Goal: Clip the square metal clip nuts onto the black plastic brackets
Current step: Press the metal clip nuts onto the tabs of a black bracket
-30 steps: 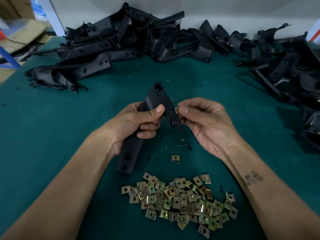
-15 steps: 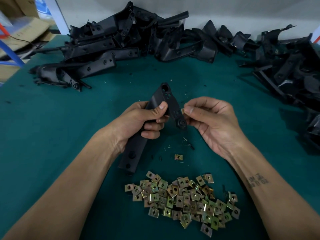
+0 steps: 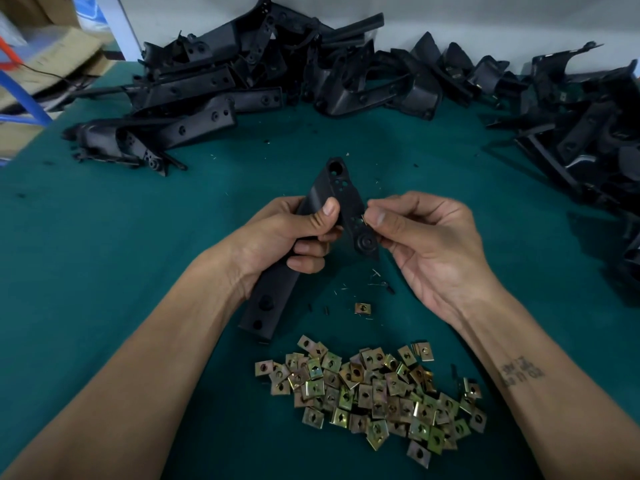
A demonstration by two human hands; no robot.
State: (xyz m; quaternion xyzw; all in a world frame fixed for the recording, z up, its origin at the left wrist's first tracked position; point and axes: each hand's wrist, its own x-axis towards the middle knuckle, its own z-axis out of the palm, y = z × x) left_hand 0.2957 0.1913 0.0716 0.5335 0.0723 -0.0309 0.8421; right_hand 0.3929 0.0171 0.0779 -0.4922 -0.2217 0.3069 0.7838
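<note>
Clip nut now flush against one bracket, two hands.

Both forearms are bare, with no sleeves, gloves, watch or rings. The right forearm carries a small dark lettered tattoo near the wrist.

left hand gripping bracket, right hand pinching clip nut

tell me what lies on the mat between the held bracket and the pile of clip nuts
In the head view, one loose clip nut lies on the green mat between the bracket and the pile, plus small dark bits and slivers.
</note>
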